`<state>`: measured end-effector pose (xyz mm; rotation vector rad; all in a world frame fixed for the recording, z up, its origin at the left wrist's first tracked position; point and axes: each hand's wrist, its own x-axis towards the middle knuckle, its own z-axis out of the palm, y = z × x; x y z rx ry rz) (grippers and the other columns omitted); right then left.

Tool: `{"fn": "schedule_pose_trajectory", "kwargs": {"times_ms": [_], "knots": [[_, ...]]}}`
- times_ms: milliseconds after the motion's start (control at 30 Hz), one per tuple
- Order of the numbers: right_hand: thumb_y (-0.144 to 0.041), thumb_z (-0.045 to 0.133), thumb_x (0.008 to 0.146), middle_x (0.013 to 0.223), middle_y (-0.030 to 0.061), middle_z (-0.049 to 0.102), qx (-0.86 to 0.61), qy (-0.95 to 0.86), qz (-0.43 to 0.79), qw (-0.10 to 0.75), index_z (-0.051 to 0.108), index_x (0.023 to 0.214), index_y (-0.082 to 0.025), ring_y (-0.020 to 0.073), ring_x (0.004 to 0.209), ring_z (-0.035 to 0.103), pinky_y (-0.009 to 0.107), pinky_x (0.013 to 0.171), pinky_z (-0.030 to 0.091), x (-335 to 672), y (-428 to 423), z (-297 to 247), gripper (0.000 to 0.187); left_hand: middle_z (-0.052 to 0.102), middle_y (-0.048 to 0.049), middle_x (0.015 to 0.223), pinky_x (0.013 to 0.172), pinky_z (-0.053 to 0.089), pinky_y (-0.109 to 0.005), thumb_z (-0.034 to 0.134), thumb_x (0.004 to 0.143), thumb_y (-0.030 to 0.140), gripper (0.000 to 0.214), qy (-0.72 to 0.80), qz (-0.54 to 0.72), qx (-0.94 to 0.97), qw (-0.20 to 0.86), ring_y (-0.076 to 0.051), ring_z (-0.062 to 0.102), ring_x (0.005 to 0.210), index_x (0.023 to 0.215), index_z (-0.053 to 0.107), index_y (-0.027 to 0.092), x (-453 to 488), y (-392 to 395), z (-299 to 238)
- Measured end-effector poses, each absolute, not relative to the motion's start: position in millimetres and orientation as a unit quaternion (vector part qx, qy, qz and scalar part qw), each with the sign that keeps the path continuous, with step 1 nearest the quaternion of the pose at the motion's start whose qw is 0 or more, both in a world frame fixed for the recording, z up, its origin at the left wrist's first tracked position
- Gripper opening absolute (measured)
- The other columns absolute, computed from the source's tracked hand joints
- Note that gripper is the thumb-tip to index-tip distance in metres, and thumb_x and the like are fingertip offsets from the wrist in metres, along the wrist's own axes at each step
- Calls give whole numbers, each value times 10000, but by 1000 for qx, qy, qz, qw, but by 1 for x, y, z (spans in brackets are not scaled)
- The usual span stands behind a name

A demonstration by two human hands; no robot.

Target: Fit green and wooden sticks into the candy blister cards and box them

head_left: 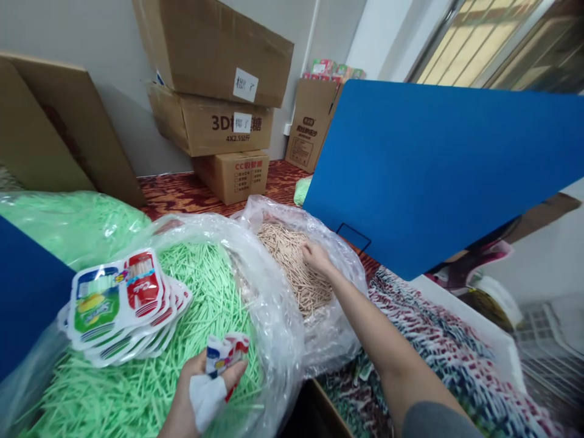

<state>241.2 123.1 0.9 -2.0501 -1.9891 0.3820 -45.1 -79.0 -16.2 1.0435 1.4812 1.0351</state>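
Observation:
My left hand (pixel 201 380) is closed on a small printed pouch (pixel 223 354) and hovers over green sticks (pixel 214 298) in a clear plastic bag (pixel 269 286). One finger is wrapped in white bandage. A fanned stack of printed pouches (pixel 121 304) lies on the green sticks to the left. My right hand (pixel 316 257) reaches into a second clear bag (pixel 337 340) and rests with fingers curled on a heap of tan wooden sticks (pixel 292 261). Whether it grips any sticks is hidden.
A blue panel (pixel 433 170) stands upright to the right, another blue board (pixel 22 292) at the left. Stacked cardboard boxes (pixel 214 97) line the wall. Another bag of green sticks (pixel 68 222) lies at the back left. A patterned cloth (pixel 433 359) covers the right side.

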Motion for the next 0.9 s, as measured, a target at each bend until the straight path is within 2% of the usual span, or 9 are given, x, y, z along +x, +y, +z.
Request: {"fn": "schedule_pose_trajectory", "kwargs": {"times_ms": [67, 133, 333, 467, 633, 800, 900], "knots": [[-273, 438, 880, 919, 147, 701, -720, -678, 124, 79, 681, 913, -88, 215, 881, 637, 276, 784, 440, 240, 136, -9, 307, 669, -34, 536, 481, 503, -277, 777, 520, 405, 304, 619, 418, 432, 506, -207, 604, 487, 644, 694, 140, -46, -79, -19], [-329, 485, 860, 958, 171, 697, -733, -670, 113, 39, 692, 906, -86, 229, 912, 638, 274, 789, 434, 234, 141, -16, 322, 678, -45, 538, 482, 504, -283, 770, 521, 400, 300, 629, 421, 424, 497, -216, 610, 490, 636, 686, 136, -48, -80, -21], [-497, 454, 862, 1102, 216, 653, -756, -648, 79, -37, 658, 1071, -88, 285, 1030, 616, 320, 819, 445, 229, 137, -22, 502, 680, -28, 538, 538, 544, -309, 749, 532, 440, 300, 647, 437, 406, 474, -229, 638, 523, 640, 668, 172, -50, -82, -21], [-515, 544, 814, 1164, 213, 627, -752, -651, 76, -69, 624, 1136, -92, 292, 1101, 583, 328, 875, 438, 231, 130, -24, 538, 651, -15, 494, 541, 536, -307, 760, 525, 412, 276, 638, 427, 394, 504, -221, 628, 509, 548, 609, 181, -42, -81, -16], [-458, 553, 852, 1182, 211, 603, -751, -649, 91, -80, 612, 1131, -96, 297, 1116, 567, 381, 902, 443, 230, 131, -30, 461, 642, -11, 476, 492, 497, -306, 728, 535, 352, 205, 633, 424, 400, 509, -205, 588, 456, 548, 627, 175, -36, -80, -12], [-343, 542, 901, 1187, 92, 569, -750, -643, 144, -57, 549, 1167, -149, 209, 1027, 581, 429, 876, 488, 232, 133, -37, 329, 640, -16, 485, 541, 516, -344, 727, 519, 332, 186, 624, 422, 402, 522, -223, 595, 489, 548, 630, 176, -40, -80, -10], [-327, 546, 901, 1182, 89, 567, -744, -637, 202, -9, 547, 1168, -155, 204, 1008, 585, 414, 853, 502, 240, 131, -37, 318, 630, -15, 478, 559, 525, -352, 735, 509, 312, 185, 610, 413, 393, 550, -229, 599, 498, 520, 603, 183, -44, -80, -7]]}}
